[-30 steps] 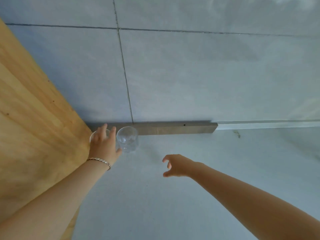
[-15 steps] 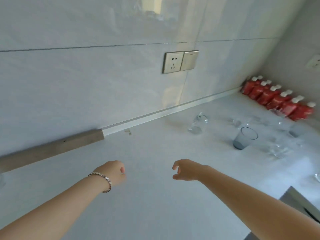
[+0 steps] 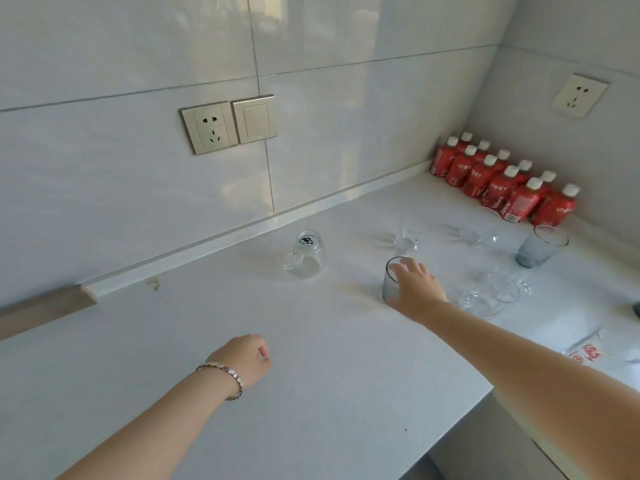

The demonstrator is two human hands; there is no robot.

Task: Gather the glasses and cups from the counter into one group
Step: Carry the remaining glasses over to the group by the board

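My right hand (image 3: pixel 417 287) reaches across the white counter (image 3: pixel 311 375) and its fingers wrap the rim and side of a grey tumbler (image 3: pixel 391 282). A clear mug with a black logo (image 3: pixel 304 252) stands to its left, near the wall. Behind the tumbler is a clear glass (image 3: pixel 410 233). Further right are another clear glass (image 3: pixel 481 232), a second grey tumbler (image 3: pixel 540 245) and clear handled cups (image 3: pixel 491 294). My left hand (image 3: pixel 247 358), with a bracelet on the wrist, hovers over the counter, its fingers curled on nothing.
Several red bottles with white caps (image 3: pixel 498 181) line the back right corner. A wall socket and switch (image 3: pixel 228 124) sit above the counter, another socket (image 3: pixel 580 95) on the right wall. A white printed item (image 3: pixel 588 348) lies at the right edge. The counter's front edge (image 3: pixel 457 424) drops off there.
The view swung right from the wooden panel to the glasses. My left hand left the clear glasses by the panel. My right hand stretched forward onto the grey tumbler.
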